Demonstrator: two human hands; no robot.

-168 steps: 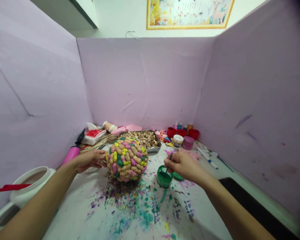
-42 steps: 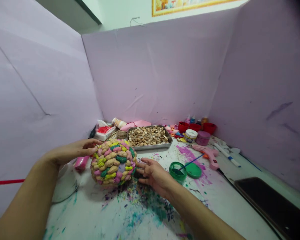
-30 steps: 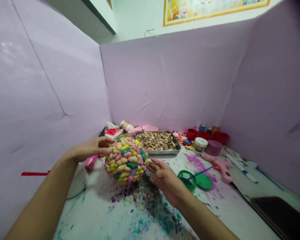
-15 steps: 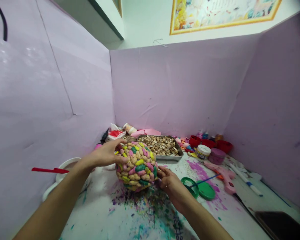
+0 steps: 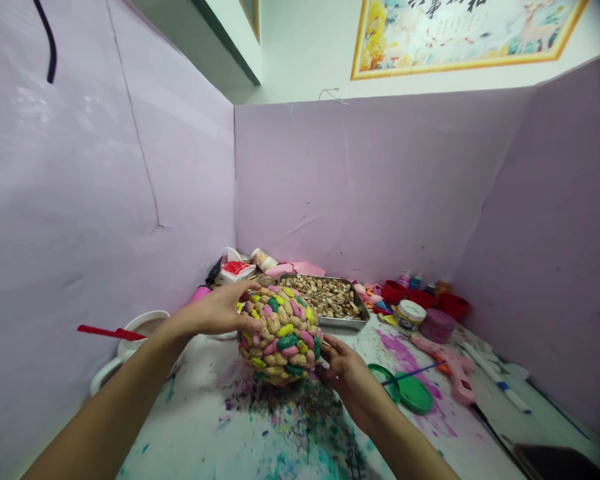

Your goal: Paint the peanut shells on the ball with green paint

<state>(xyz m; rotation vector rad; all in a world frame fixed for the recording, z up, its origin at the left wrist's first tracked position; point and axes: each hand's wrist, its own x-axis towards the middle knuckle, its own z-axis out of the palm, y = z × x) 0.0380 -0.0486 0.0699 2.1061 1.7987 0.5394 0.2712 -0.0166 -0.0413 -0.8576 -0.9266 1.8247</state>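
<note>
L grip (image 5: 224, 312) & R grip (image 5: 349, 375) clamped on ball (image 5: 281, 337), part-blocking tray (image 5: 344, 325); jar (image 5: 390, 389) nr R.

Forms a knobbly peanut-shell ball (image 5: 281, 337), closely packed, tan mixed with pink, yellow and dark green. Shows near six o'clock in view, touched by the left hand (image 5: 221, 311) at its ten o'clock and the right hand (image 5: 349, 375) at its four. Hard to tell if resting on the desk (image 5: 200, 420).

Lilac partition panels (image 5: 350, 187) on three sides, paint-stained white tabletop (image 5: 195, 427); pale wall (image 5: 300, 60) behind, gold-framed deer picture (image 5: 465, 43) upper right.
</note>
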